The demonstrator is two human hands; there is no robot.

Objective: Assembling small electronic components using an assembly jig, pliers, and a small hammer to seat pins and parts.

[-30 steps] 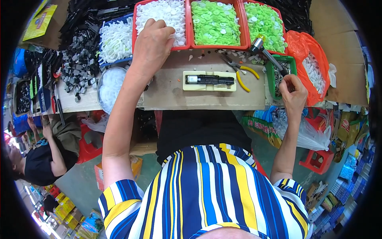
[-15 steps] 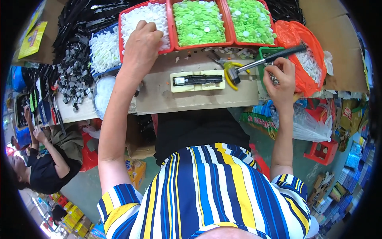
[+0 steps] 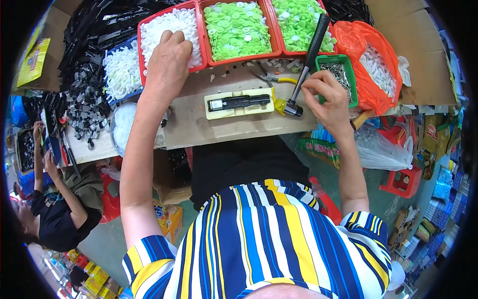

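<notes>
My left hand (image 3: 169, 62) reaches into a red bin (image 3: 142, 65) of small white plastic pieces (image 3: 167, 27); its fingers are bent together over the heap, and what they hold is hidden. My right hand (image 3: 328, 102) is closed in a pinch, its fingertips against the shaft of a hammer (image 3: 305, 70); anything between them is too small to make out. The hammer's handle points away from me, its head near the bench's front. Between my hands lies a cream fixture block (image 3: 214, 114) with a narrow black part (image 3: 244, 102) in its slot.
Yellow-handled pliers (image 3: 279, 79) lie behind the hammer. A green tray (image 3: 354, 94) of metal pins and a red plastic bag (image 3: 343, 37) of white pieces stand at the right. Beyond are bins of green discs (image 3: 236, 30). Black parts (image 3: 89, 99) are piled left; a person (image 3: 64, 214) sits there.
The hammer has swung round, its handle from pointing right to pointing away. My right hand has moved left off the green tray to the hammer's shaft. My left hand stays at the white pieces.
</notes>
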